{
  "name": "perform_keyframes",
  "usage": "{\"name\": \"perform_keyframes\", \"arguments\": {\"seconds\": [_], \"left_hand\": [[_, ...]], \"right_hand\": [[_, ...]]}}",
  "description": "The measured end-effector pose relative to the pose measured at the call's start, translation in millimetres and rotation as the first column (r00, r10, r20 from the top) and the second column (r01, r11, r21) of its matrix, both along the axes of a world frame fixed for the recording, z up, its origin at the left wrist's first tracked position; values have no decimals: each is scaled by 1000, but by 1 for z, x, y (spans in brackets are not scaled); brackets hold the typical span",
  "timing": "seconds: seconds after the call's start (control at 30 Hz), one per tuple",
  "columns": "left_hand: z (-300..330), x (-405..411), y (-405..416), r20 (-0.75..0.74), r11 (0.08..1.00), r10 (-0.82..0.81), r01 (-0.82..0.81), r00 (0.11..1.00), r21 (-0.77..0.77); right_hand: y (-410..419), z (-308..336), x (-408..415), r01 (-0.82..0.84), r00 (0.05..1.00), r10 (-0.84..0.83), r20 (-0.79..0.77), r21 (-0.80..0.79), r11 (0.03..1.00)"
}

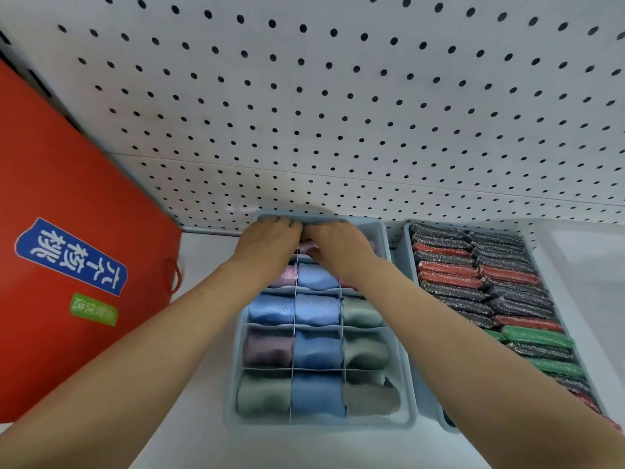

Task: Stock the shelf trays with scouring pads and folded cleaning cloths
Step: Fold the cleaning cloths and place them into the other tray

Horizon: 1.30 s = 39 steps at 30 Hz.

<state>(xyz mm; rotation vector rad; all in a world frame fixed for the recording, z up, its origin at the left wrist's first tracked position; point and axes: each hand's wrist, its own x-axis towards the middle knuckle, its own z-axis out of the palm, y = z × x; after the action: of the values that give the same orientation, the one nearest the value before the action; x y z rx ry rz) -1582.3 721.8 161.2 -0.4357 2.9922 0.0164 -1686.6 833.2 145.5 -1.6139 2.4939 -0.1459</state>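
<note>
Hands: the left hand [270,243] and the right hand [338,245] meet at the far end of the cloth tray [233,394], knuckles up, fingers curled down into the back row of compartments. A strip of pink cloth [306,247] shows between them. They seem to be tucking it in, though the fingertips are hidden, so I cannot tell how firmly either hand holds it.

Why held so: both hands working one small cell suggests the fold has to be kept tight while it is pushed below the dividers; one hand probably steadies, the other presses.

Cloth tray: a pale blue divided tray on the white shelf [203,434], its far edge against the pegboard [338,96]. Nearer rows are already filled with folded cloths [316,353] in blue, grey-green and purple, one per cell. Only the back row looks unfinished.

Pad tray: a second tray [402,265] stands just beside it on the right, packed in two columns with scouring pads [473,275] in dark, red and green. It looks full.

Around: a red paper bag [61,204] leans at the left end of the shelf, near the cloth tray but apart from it.

In the way: the pegboard leaves little room behind the back row, and the forearms cover the middle cells, so their contents are only partly visible.
</note>
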Motion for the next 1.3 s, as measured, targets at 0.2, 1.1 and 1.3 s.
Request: {"name": "perform_keyframes", "arguments": {"seconds": [0.2, 1.1, 1.3], "left_hand": [[-7, -1, -15, -29, 975, 46, -39, 999, 219], [12, 36, 9, 100, 993, -102, 108, 990, -52], [6, 40, 14, 30, 978, -164, 166, 986, -127]], "right_hand": [[44, 35, -26, 469, 877, -396, 272, -302, 830], [34, 25, 43, 34, 998, -27, -57, 128, 991], [28, 13, 46, -1, 991, 17, -133, 119, 993]]}}
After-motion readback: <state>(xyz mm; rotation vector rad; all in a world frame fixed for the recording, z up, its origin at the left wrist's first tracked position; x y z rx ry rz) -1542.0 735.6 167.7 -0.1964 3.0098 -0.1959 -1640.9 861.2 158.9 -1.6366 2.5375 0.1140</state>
